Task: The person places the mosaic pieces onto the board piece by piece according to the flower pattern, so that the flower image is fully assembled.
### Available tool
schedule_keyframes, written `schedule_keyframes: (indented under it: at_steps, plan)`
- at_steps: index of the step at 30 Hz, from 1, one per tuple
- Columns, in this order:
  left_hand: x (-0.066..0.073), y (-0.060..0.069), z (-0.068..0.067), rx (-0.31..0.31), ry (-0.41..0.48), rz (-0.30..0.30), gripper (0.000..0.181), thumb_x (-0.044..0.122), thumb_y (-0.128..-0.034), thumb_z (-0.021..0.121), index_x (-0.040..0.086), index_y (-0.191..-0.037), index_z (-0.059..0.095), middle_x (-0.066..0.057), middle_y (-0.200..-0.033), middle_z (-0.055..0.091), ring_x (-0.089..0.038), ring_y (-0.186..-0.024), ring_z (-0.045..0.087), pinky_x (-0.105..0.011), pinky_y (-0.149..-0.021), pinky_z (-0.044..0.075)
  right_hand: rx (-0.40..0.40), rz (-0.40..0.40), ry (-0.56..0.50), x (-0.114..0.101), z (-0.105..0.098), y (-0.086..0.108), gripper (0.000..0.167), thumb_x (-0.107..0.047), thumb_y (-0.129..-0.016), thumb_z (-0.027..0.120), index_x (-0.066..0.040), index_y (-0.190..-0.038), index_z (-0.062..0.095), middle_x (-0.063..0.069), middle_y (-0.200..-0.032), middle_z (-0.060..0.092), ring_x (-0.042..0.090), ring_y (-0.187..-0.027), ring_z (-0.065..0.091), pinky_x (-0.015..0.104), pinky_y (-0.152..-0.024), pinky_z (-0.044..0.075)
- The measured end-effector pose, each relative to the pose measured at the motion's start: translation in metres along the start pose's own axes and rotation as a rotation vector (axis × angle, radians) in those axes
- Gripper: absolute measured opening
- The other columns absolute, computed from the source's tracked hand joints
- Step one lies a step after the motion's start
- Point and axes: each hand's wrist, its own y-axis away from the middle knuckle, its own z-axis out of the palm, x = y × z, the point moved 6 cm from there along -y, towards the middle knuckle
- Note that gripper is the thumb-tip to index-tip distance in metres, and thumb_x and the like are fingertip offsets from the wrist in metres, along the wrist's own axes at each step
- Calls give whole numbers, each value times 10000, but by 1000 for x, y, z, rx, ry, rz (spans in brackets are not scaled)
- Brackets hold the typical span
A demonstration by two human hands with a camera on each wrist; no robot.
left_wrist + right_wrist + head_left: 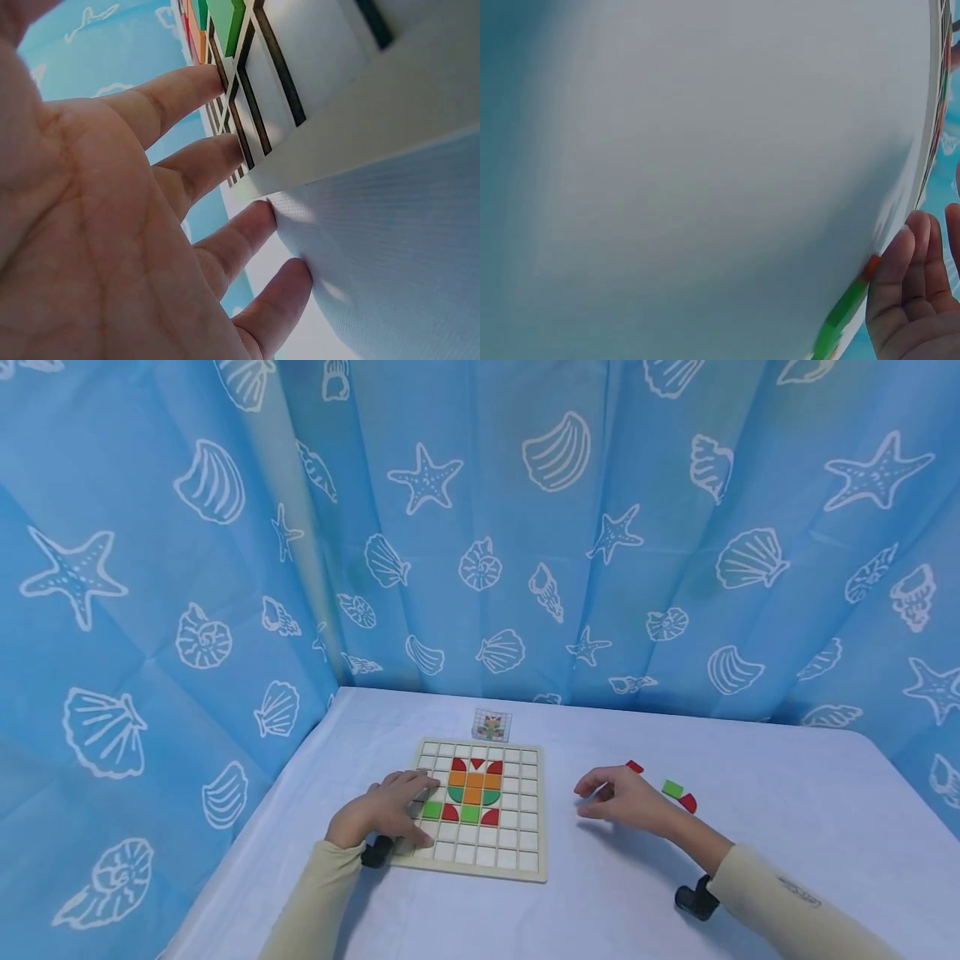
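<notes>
On a white-clothed table [600,910] lies a near-square pale wooden grid board [543,827], sides running roughly forward, holding white, red, orange and green tiles [476,781]; the left hand [386,810], fingers spread, gripping nothing, hides its left edge; right of it, the right hand [622,793] bends loosely, visibly empty, near loose red and green flat pieces [672,788].

In the head view, the table [600,910] is lit brightly and evenly, and the curtain [480,527] is rendered clearly, though stretched toward the edges. Soft shadows are cast beneath the right hand [618,795] and left sleeve [311,902]. In the dimmer left wrist view, pale light patches are seen on the table. The right wrist view is greyed, darkened leftward, its green piece [844,319] blurred.
</notes>
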Motion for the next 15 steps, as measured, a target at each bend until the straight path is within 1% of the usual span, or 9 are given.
schedule_keyframes:
  at_steps: [4,8,12,15]
  plan:
    - [-1,0,2,-1,-10,-4,850,330,-751,856,211,-1480,436,-82,-1596,325,-343,-1469,239,-658,-1165,189,33,-11,42,9,-7,5,311,-218,-798,830,-106,-1064,715,16,-962,693,161,-823,581,218,-671,537]
    - [-1,-1,1,0,-8,-3,855,343,-742,864,207,-1474,444,-87,-1593,329,-352,-1468,240,-674,-1155,190,56,-25,59,15,-17,10,317,-221,-802,826,-92,-1067,710,28,-948,690,172,-845,601,217,-693,541]
    - [-1,-1,0,1,-6,2,862,370,-729,870,215,-1467,452,-91,-1590,336,-362,-1466,243,-681,-1148,196,96,23,83,26,-32,16,314,-221,-822,809,-89,-1089,710,45,-1000,698,195,-933,631,252,-736,566]
    - [-1,-1,0,0,-10,3,866,381,-722,872,224,-1464,454,-86,-1588,341,-361,-1464,247,-677,-1146,206,130,73,105,34,-45,21,337,-233,-830,801,-84,-1117,707,80,-1062,696,243,-999,628,319,-770,587]
